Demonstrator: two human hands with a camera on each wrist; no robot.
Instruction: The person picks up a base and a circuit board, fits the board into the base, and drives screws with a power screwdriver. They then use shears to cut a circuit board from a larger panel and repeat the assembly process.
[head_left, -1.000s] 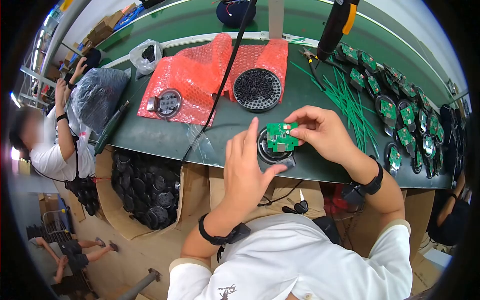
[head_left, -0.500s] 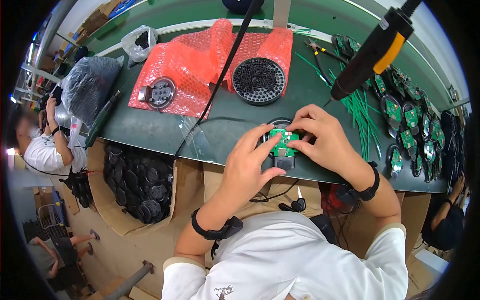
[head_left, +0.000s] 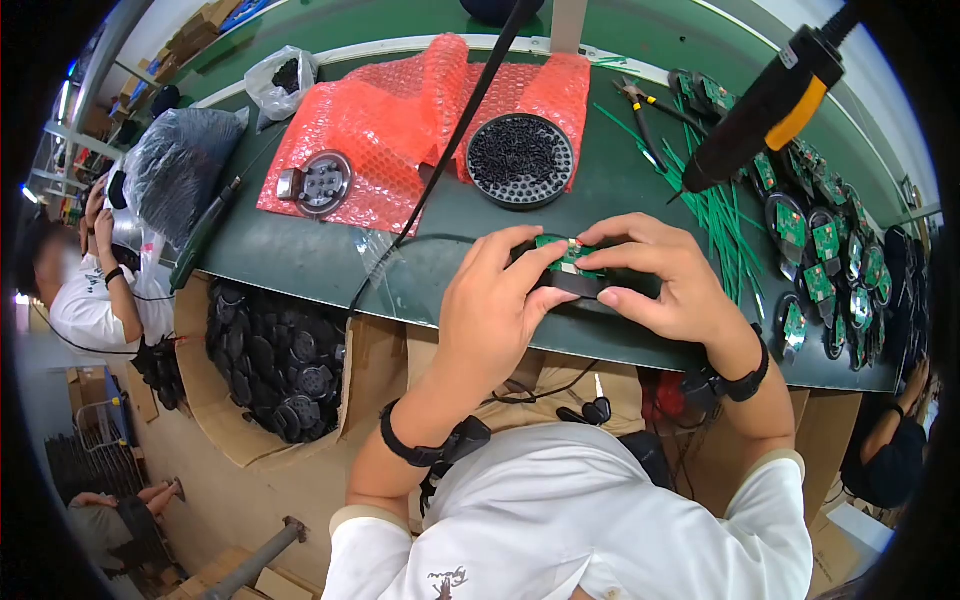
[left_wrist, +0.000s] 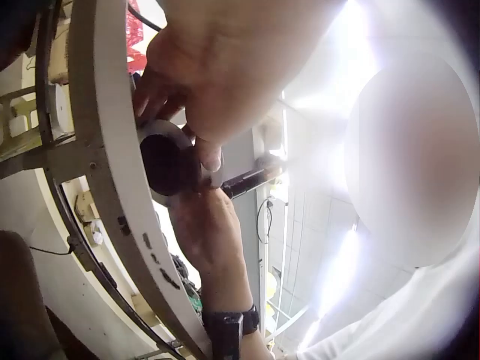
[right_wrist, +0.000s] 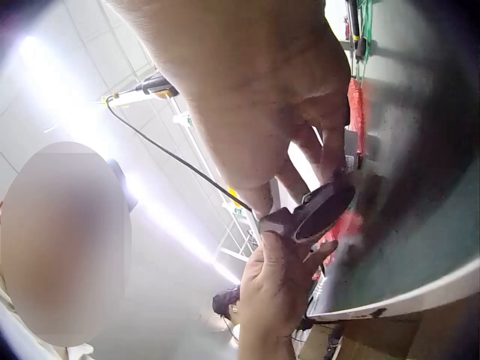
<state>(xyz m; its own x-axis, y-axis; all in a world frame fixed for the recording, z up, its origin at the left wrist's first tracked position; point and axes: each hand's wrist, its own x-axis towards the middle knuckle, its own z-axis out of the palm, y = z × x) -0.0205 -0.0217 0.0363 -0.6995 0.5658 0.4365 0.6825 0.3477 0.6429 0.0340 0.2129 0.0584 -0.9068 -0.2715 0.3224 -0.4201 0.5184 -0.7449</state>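
Note:
A green circuit board (head_left: 572, 256) sits in a round black plastic housing (head_left: 578, 284) near the table's front edge, its short black stem towards the person. My left hand (head_left: 490, 300) grips the housing from the left, thumb along the stem, fingertips at the board. From the right my right hand (head_left: 672, 275) holds the other side, with thumb at the stem and fingers on the board's far edge. In the right wrist view the housing (right_wrist: 324, 210) appears tilted and raised off the tabletop between both hands. The left wrist view shows its dark round underside (left_wrist: 161, 161).
A black electric screwdriver (head_left: 760, 110) hangs at the right over green strips (head_left: 715, 215). Pliers (head_left: 645, 125) lie behind them. At far right are several housings with boards (head_left: 825, 240). A dish of small black parts (head_left: 520, 160) and another housing (head_left: 325, 185) rest on red bubble wrap (head_left: 390, 130).
The right hand has brought the circuit board down into the housing. The left hand's fingers have closed in, and both hands now grip the housing, which has tipped.

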